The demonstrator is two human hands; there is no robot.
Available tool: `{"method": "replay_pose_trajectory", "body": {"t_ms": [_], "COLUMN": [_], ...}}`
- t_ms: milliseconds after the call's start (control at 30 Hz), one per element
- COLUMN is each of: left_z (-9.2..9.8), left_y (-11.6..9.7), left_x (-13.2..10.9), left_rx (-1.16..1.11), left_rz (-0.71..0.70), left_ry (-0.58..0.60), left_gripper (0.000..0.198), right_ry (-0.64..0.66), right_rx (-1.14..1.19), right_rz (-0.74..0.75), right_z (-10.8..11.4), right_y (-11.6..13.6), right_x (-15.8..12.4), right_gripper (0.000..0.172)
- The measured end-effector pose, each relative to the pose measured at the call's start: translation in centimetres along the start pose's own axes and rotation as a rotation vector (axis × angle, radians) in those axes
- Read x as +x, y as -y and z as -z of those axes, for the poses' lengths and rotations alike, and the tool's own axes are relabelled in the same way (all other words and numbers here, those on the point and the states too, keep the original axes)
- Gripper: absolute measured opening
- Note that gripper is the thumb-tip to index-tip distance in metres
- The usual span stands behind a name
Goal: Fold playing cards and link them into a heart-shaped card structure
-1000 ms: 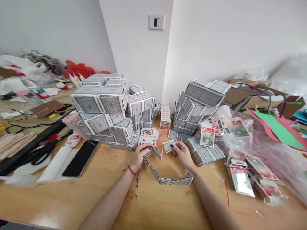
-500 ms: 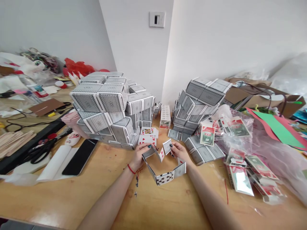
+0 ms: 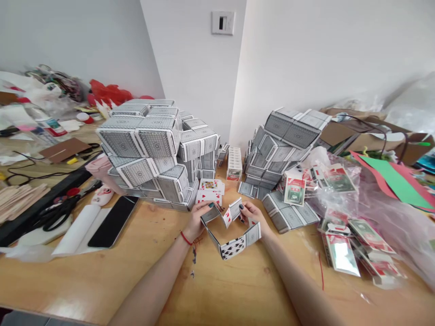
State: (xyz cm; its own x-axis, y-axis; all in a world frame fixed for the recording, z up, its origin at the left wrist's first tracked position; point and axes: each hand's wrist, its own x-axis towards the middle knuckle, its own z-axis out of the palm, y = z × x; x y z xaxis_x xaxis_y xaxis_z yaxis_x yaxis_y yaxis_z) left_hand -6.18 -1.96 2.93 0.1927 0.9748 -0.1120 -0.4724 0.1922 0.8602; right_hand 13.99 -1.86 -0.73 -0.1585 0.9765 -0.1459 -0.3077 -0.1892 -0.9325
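My left hand [image 3: 197, 220], with a red cord at the wrist, pinches one side of a strip of folded playing cards [image 3: 234, 247] bent into an open ring above the table. Black spades and grey patterned backs show along its near side. At the far side, my right hand [image 3: 254, 214] grips a grey-backed end card [image 3: 235, 208] between thumb and fingers. That card meets a flap with red hearts [image 3: 227, 218], though I cannot tell whether they interlock. Just beyond my left hand lie loose face-up cards [image 3: 209, 196].
Tall stacks of folded-card blocks stand at left [image 3: 156, 140] and right [image 3: 288, 131]. A row of cards [image 3: 234, 163] sits between them. Card boxes [image 3: 341, 256] and plastic wrap lie at right. A black phone [image 3: 113, 222] and scissors [image 3: 63, 210] are at left.
The end card in my right hand has moved slightly left and down, closing the gap to the hearts flap. The near side of the ring has shifted slightly up and left.
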Motion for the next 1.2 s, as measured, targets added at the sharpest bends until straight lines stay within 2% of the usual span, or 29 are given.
{"method": "replay_pose_trajectory", "body": {"t_ms": [233, 400, 667, 767, 867, 1000, 1100, 1200], "left_z": [0.1, 0.3, 0.5, 0.4, 0.3, 0.2, -0.1, -0.4], "left_y": [0.1, 0.3, 0.3, 0.2, 0.2, 0.0, -0.3, -0.6], "left_x": [0.1, 0.2, 0.3, 0.3, 0.2, 0.0, -0.2, -0.4], "left_rx": [-0.042, -0.003, 0.121, 0.228, 0.312, 0.396, 0.474, 0.534], "left_rz": [0.035, 0.023, -0.031, -0.068, -0.109, -0.167, -0.205, -0.238], "left_ry": [-0.037, 0.004, 0.044, 0.047, 0.024, 0.021, 0.046, 0.055], "left_gripper": [0.017, 0.016, 0.017, 0.019, 0.02, 0.02, 0.022, 0.023], "right_ry": [0.026, 0.088, 0.106, 0.153, 0.224, 0.132, 0.057, 0.021], "right_rx": [0.045, 0.085, 0.072, -0.033, -0.151, -0.359, -0.57, -0.732], "right_rz": [-0.039, -0.057, 0.019, 0.084, 0.138, 0.221, 0.296, 0.349], "right_z": [-0.8, -1.0, -0.7, -1.0, -1.7, -2.5, -2.6, -2.4], "right_y": [0.3, 0.2, -0.3, -0.1, 0.3, 0.3, 0.2, 0.3], "right_x": [-0.6, -0.4, -0.1, -0.3, -0.8, -1.5, -1.8, -1.9], "right_gripper": [0.032, 0.032, 0.029, 0.037, 0.059, 0.084, 0.09, 0.085]}}
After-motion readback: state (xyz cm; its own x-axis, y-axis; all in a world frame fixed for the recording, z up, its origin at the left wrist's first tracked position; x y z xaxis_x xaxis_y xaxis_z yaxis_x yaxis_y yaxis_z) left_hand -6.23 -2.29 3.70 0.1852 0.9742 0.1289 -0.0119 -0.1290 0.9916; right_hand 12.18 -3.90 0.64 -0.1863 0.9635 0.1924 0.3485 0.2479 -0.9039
